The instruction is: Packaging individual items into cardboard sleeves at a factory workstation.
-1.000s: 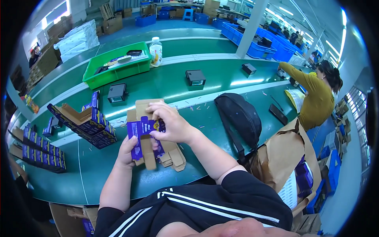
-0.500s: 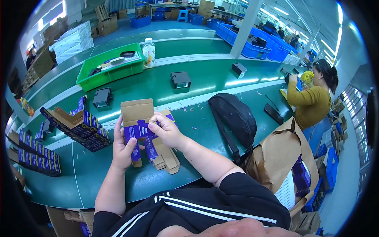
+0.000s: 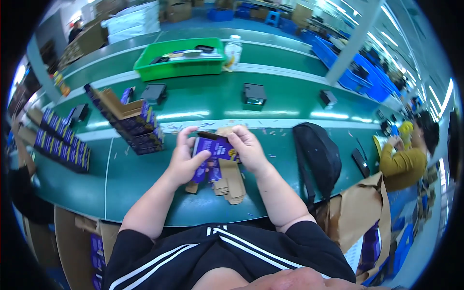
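A purple printed carton (image 3: 204,146) with a brown inside is held between my two hands above the bench, its top edge gaping. My left hand (image 3: 182,162) grips the carton's left side, thumb across the front and fingers behind. With thumb and fingers, my right hand (image 3: 245,147) pinches the right end of the carton near a brown flap. Just below lie several flat, unfolded cartons (image 3: 233,182), brown side up and stacked unevenly. To the left, open purple cartons (image 3: 140,128) stand piled on one another.
More purple cartons (image 3: 63,140) stand in rows at the far left, beside another person's arm (image 3: 26,150). Black devices (image 3: 254,94) sit along the green belt, before a green bin (image 3: 179,70) and a bottle (image 3: 233,53). A black bag (image 3: 319,157) and torn brown paper sack (image 3: 360,208) are at right.
The carton has gone from a flatter piece with its flap standing up to a more opened shape. My right hand has moved to its right end. The whole view has shifted leftward.
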Demonstrator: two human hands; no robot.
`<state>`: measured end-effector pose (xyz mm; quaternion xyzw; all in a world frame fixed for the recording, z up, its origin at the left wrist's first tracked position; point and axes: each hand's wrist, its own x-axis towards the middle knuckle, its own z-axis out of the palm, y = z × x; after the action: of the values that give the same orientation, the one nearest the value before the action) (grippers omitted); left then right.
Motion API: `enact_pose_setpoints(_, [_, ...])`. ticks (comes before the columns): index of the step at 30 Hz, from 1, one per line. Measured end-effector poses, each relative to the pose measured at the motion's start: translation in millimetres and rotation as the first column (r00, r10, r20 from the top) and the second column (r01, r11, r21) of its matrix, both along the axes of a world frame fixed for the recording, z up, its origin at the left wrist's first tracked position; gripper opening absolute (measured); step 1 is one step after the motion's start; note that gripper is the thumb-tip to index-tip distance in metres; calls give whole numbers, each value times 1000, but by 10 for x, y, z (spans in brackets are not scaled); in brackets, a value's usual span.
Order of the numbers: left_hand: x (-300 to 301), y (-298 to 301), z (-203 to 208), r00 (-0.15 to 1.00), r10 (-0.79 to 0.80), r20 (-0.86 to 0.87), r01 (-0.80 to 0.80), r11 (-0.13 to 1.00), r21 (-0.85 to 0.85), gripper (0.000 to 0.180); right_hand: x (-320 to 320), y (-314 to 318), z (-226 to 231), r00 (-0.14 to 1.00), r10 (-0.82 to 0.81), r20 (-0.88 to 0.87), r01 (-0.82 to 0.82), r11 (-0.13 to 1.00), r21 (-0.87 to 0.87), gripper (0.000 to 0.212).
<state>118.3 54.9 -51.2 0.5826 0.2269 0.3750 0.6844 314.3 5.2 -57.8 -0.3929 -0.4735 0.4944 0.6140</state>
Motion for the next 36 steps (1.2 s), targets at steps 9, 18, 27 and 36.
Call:
enact_pose_setpoints(9, [-502, -5, 22, 991, -128, 28, 127, 991, 30, 65, -210, -33, 45, 989, 95, 114, -73, 981, -178, 24])
enact_pose_setpoints(18, [-600, -9, 8, 986, -147, 81, 159, 971, -178, 46, -519, -178, 244, 936, 60, 347, -68, 998, 10, 27])
enact_pose_setpoints(27, [-546, -154, 65, 981, 175, -86, -117, 881, 458, 33, -679, -267, 357, 535, -431, 727, 111, 889, 445, 28])
enact_pose_setpoints(36, [-554, -233, 151, 952, 296, -77, -164, 707, 688, 35, -702, -235, 286, 711, -433, 554, 141, 860, 490, 26])
